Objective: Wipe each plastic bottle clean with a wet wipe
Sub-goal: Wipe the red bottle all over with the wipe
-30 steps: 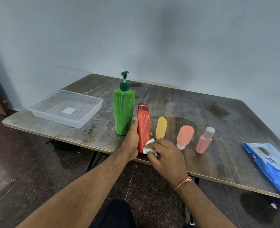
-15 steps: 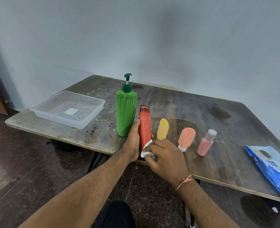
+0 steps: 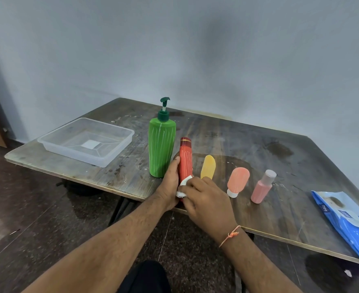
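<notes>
Since the earlier frame: right hand [image 3: 206,199] with its wet wipe [image 3: 184,187] has slid slightly up the red bottle [image 3: 186,159]; bottle otherwise unmoved. Grip: right fingers curled, pinching the bunched wipe against the bottle's lower body; left hand [image 3: 170,185] wrapped round the same bottle, steadying it upright at the table [image 3: 259,153] front edge. Step, judged: wiping the red bottle, lower portion. Next calls for strokes toward the cap, then turning the bottle. Beside it: green pump bottle [image 3: 161,146], yellow bottle [image 3: 208,167], peach bottle [image 3: 237,181], pink bottle [image 3: 262,188], whether wiped cannot be told. Clear tray [image 3: 85,140] far left. Wipes pack [image 3: 347,223] cut off at right. Red bottle's base hidden by hands.
</notes>
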A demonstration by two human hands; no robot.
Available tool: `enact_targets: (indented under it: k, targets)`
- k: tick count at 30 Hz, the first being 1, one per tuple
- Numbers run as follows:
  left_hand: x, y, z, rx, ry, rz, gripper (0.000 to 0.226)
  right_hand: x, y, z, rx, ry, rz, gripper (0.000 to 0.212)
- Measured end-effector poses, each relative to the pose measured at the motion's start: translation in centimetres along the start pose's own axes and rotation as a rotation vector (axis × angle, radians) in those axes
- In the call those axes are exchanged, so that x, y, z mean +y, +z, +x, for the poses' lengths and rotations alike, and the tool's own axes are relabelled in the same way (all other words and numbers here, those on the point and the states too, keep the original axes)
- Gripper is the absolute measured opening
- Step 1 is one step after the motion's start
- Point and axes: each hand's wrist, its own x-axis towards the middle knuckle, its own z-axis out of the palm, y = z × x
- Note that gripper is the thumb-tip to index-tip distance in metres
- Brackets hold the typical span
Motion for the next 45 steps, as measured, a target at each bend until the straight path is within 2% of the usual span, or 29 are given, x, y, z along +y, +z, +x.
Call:
enact_targets:
  k: [6, 9, 13, 17, 20, 25, 29, 32, 36, 41, 45]
  targets:
    - [0.0, 0.2, 0.1, -0.035, 0.052, -0.007, 0.060, 0.7, -0.3, 0.0, 0.045, 0.044, 0.047, 0.013]
    - [-0.1, 0.1, 0.0, -0.031, -0.001, -0.014, 0.065, 0.6, 0.2, -0.5, 0.037, 0.054, 0.109, 0.019]
    - [-0.2, -0.1, -0.4, -0.064, -0.007, 0.035, 0.079, 1.1, -0.1, -0.8, 0.004, 0.071, 0.113, 0.014]
    - [-0.2, -0.1, -0.4, -0.067, -0.017, 0.044, 0.082, 0.9, 0.1, -0.7, 0.064, 0.162, 0.149, 0.019]
    - [-0.4, -0.2, -0.2, -0.059, -0.022, 0.042, 0.086, 0.9, 0.1, -1.1, 0.035, 0.151, 0.212, 0.019]
    - [-0.4, 0.1, -0.4, -0.012, -0.002, 0.106, 0.084, 1.8, 0.2, -0.7, 0.035, 0.259, 0.189, 0.017]
    - [-0.3, 0.3, -0.5, -0.008, -0.033, 0.072, 0.087, 1.0, 0.2, -1.0, 0.070, 0.190, 0.301, 0.021]
    - [-0.4, 0.3, -0.6, 0.013, -0.021, 0.102, 0.091, 1.3, 0.1, -0.9, 0.050, 0.201, 0.261, 0.017]
    - [-0.3, 0.6, -0.7, 0.040, -0.001, 0.138, 0.083, 1.3, 0.3, 0.1, 0.092, 0.261, 0.246, 0.016]
    - [-0.1, 0.6, -1.0, 0.042, -0.015, 0.136, 0.087, 1.0, -0.1, 0.1, 0.048, 0.163, 0.278, 0.011]
    - [0.0, 0.8, -1.2, 0.050, -0.004, 0.177, 0.078, 2.0, 0.0, 0.9, 0.087, 0.250, 0.246, 0.009]
